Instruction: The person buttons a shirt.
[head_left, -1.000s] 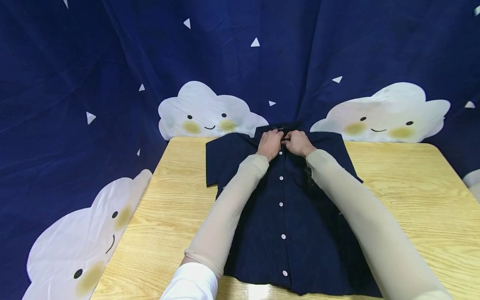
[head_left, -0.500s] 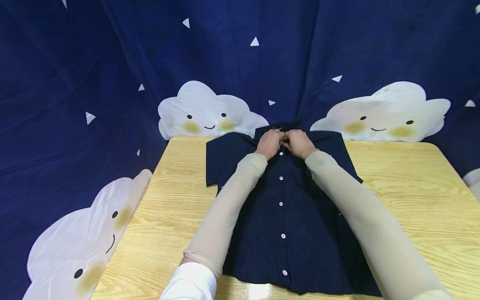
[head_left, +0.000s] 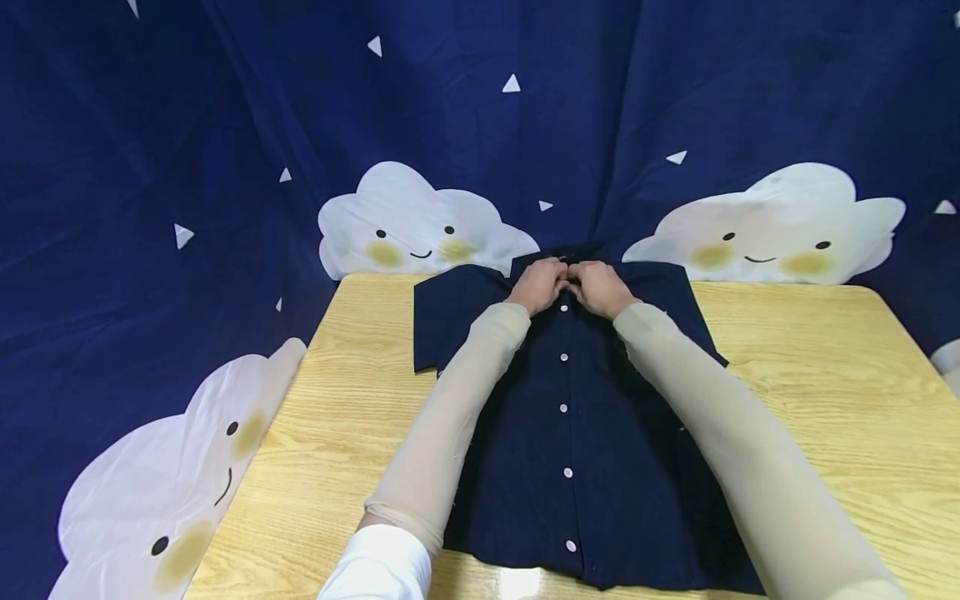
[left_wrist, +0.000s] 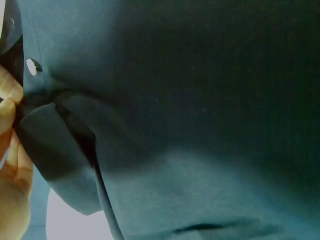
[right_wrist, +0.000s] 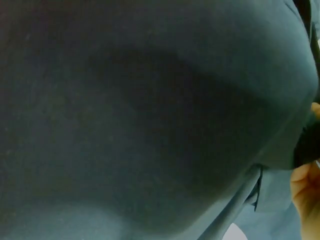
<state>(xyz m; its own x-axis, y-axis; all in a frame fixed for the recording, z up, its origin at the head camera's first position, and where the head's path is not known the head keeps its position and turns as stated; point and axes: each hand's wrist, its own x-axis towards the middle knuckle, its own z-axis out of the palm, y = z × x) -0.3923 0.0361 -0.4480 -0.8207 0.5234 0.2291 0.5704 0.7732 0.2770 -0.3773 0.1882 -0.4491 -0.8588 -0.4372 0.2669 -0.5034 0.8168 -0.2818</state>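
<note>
wrist views dim, heavily shadowed

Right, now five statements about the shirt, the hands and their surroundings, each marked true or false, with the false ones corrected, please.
1. The left hand and right hand both grip the shirt near its collar. True.
2. The front buttons are black. False: the front buttons are white.
3. The shirt lies on the table. True.
4. The backdrop is plain white. False: the backdrop is blue with printed clouds.
5. The shirt has long sleeves. False: the sleeves are short.
</note>
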